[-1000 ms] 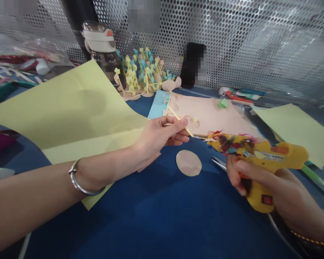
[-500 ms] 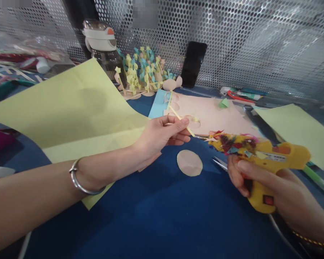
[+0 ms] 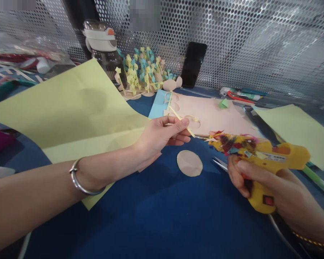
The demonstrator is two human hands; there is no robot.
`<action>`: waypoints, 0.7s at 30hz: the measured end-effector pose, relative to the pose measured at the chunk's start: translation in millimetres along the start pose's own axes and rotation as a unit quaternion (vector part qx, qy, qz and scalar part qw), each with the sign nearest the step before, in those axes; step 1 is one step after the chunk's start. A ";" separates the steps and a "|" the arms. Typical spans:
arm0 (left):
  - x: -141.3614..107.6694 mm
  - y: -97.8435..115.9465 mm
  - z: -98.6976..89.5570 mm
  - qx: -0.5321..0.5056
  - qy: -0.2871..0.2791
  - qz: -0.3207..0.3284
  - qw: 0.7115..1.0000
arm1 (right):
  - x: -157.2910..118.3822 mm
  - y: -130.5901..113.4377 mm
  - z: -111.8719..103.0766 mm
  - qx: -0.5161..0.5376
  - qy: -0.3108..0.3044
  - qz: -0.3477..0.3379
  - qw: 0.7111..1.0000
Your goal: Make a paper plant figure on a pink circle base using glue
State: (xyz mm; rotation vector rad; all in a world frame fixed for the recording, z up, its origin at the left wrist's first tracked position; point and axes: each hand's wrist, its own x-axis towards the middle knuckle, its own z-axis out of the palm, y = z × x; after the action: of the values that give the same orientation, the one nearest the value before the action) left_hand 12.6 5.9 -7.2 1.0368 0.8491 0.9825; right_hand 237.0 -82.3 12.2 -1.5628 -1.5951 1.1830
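Head view, two-handed work over a blue table [image 3: 162,223]. Thin yellow strip [image 3: 176,114] pinched between thumb and fingers of the left hand [image 3: 164,135], slanting from far left to near right, far end seen against the pink sheet [image 3: 213,111]. Yellow glue gun [image 3: 270,154] gripped by the handle in the right hand [image 3: 288,194], nozzle [image 3: 202,138] pointing left, tip meeting or all but meeting the strip's near end; exact contact too small to tell, squeeze of the forefinger likewise uncertain. Pale paper disc [image 3: 189,163] flat on the table, just nearer than the nozzle; scissor blades [image 3: 220,163] to its right.

Recommended handling, judged from this pose: hold the strip still, with left fingertips well back from the probably hot metal; squeeze lightly for a small, even bead at the very end; keep the paper scraps [image 3: 233,149] stuck to the gun clear of any wet glue; avoid dripping onto the disc.
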 end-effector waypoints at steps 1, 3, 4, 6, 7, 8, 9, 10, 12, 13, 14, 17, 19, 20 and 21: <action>0.0 0.0 0.0 0.000 -0.001 0.000 1.000 | 0.1 -0.7 0.9 -0.003 0.004 0.002 1.000; -0.4 0.3 0.2 0.001 -0.001 0.000 1.000 | 0.9 -2.2 3.2 -0.006 0.022 0.003 1.000; -0.7 0.5 0.3 0.002 -0.001 0.000 1.000 | 1.5 -2.7 4.3 -0.005 0.031 0.004 0.999; -1.2 1.1 0.4 0.003 -0.001 -0.001 1.000 | 2.8 -3.5 6.1 -0.002 0.044 0.005 0.999; -1.4 1.3 0.4 0.003 -0.003 -0.001 1.000 | 3.3 -3.7 6.7 -0.001 0.049 0.008 0.999; -1.5 1.3 0.3 0.001 -0.005 0.000 1.000 | 3.6 -3.8 6.9 0.000 0.050 0.009 0.999; -1.4 1.3 0.1 0.000 -0.007 0.000 1.000 | 3.7 -3.8 6.9 0.001 0.050 0.008 0.999; -1.2 1.2 -0.1 -0.002 -0.008 0.000 1.000 | 3.5 -3.8 6.8 0.000 0.049 0.009 0.999; -0.6 0.7 -0.6 -0.005 -0.008 0.000 1.000 | 2.8 -3.8 6.1 0.001 0.048 0.012 0.999; -0.4 0.4 -0.8 -0.007 -0.008 -0.001 1.000 | 2.4 -3.8 5.8 0.002 0.048 0.015 0.999; -0.1 0.3 -0.9 -0.007 -0.007 -0.002 1.000 | 2.1 -3.9 5.6 0.003 0.048 0.019 0.999; 0.0 0.2 -1.0 -0.006 -0.004 -0.004 1.000 | 2.0 -4.8 5.5 0.002 0.051 0.027 0.998; -0.1 0.5 -0.9 -0.007 -0.005 -0.005 1.000 | 2.6 -5.5 6.0 -0.002 0.054 0.030 0.998; -0.1 0.6 -0.9 -0.009 -0.007 -0.004 1.000 | 3.0 -5.7 6.3 -0.002 0.055 0.030 0.998; 0.0 0.6 -0.9 -0.010 -0.008 -0.004 1.000 | 3.3 -5.8 6.6 -0.002 0.055 0.030 0.998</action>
State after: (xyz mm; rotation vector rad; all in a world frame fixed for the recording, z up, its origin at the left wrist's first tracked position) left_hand 11.6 6.2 -6.8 1.0225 0.8269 0.9735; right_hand 228.2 -79.7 14.1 -1.6588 -1.4898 1.1048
